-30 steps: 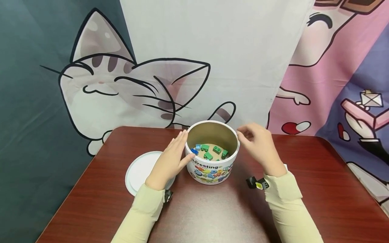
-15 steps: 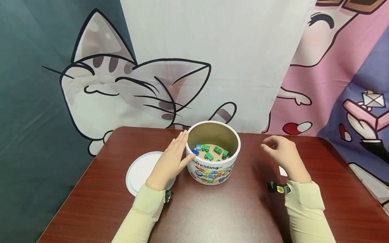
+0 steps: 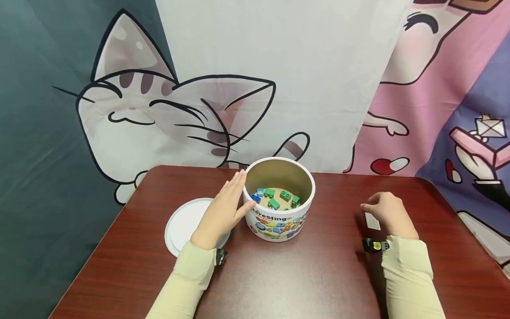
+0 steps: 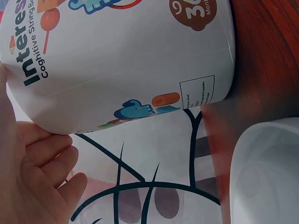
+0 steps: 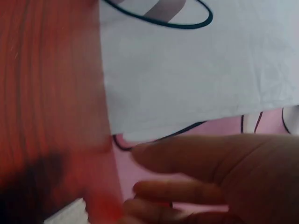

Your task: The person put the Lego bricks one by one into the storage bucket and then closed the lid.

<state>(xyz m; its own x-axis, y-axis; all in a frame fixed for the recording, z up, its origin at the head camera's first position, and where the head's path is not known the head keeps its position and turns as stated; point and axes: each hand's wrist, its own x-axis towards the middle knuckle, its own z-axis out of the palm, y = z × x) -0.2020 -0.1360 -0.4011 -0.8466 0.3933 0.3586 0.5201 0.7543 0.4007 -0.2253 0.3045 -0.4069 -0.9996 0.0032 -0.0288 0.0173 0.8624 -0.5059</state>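
Observation:
My left hand (image 3: 223,212) rests against the left side of a white round tub (image 3: 276,225), its fingers straight along the wall and its thumb at the rim. Printed lettering and coloured shapes cover the tub's outside. Several green toy bricks (image 3: 273,204) and some blue bricks (image 3: 255,198) lie on the tub's floor; the front wall hides part of it. Over on the right, my right hand (image 3: 392,216) hovers beside a small white flat piece (image 3: 372,221), whose edge looks bumpy in the right wrist view. Its fingers are loosely bent, and nothing shows between thumb and fingers.
A white round lid (image 3: 185,226) lies on the table left of the tub, partly behind my left hand. The reddish-brown table (image 3: 279,283) ends at a cartoon-printed cloth (image 3: 318,66) behind it.
My right hand has moved away from the tub's right rim, rightward and lower, to the white flat piece. The left hand and the tub have stayed in place.

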